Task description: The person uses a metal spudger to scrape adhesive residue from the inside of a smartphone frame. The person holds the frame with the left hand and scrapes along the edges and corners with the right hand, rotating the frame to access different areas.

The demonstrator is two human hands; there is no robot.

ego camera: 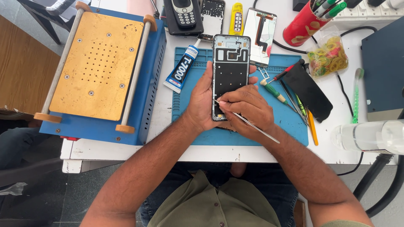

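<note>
My left hand (202, 103) grips an opened phone frame (230, 63) from its left side and holds it upright over the blue work mat (294, 126). My right hand (248, 110) pinches thin metal tweezers (252, 124), whose tip touches the lower left edge of the phone frame. The frame's inside shows dark panels and a camera cutout near the top.
A blue heating machine with a brass plate (99, 65) fills the left. Glue tubes (182, 69), a keypad phone (184, 14), a phone screen part (261, 33), screwdrivers (275, 92), a black panel (309, 90), a bag of rubber bands (328, 56), a red pen cup (303, 25) and a clear bottle (370, 136) surround the mat.
</note>
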